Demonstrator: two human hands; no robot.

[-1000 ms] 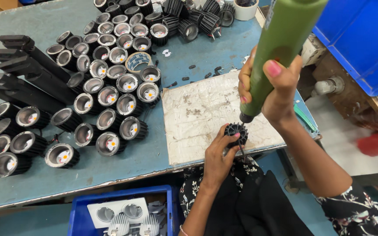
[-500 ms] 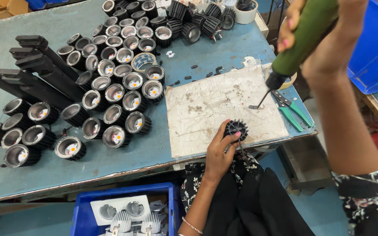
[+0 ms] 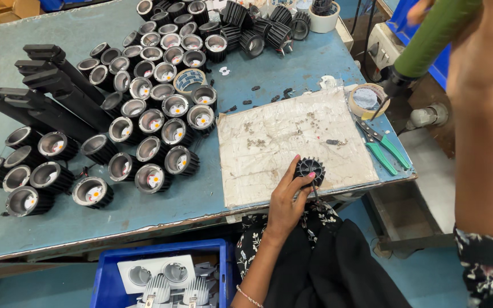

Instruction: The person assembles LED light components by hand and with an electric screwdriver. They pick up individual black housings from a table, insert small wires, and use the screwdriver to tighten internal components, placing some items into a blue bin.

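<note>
My left hand (image 3: 287, 197) grips a small black finned lamp housing (image 3: 308, 170) at the front edge of a worn white work mat (image 3: 283, 137). My right hand (image 3: 489, 34) is raised at the top right and holds a green electric screwdriver (image 3: 429, 37), its dark tip pointing down toward a roll of tape (image 3: 366, 100). The screwdriver is well clear of the housing.
Many black spotlight housings (image 3: 149, 122) stand in rows on the blue table (image 3: 58, 217), with black track fixtures (image 3: 41, 94) at the left. Green-handled pliers (image 3: 384, 147) lie right of the mat. A blue crate (image 3: 161, 274) with finned parts sits below the table edge.
My right hand has lifted the screwdriver off the housing and swung it up and to the right. My left hand stays on the housing at the mat's front edge.
</note>
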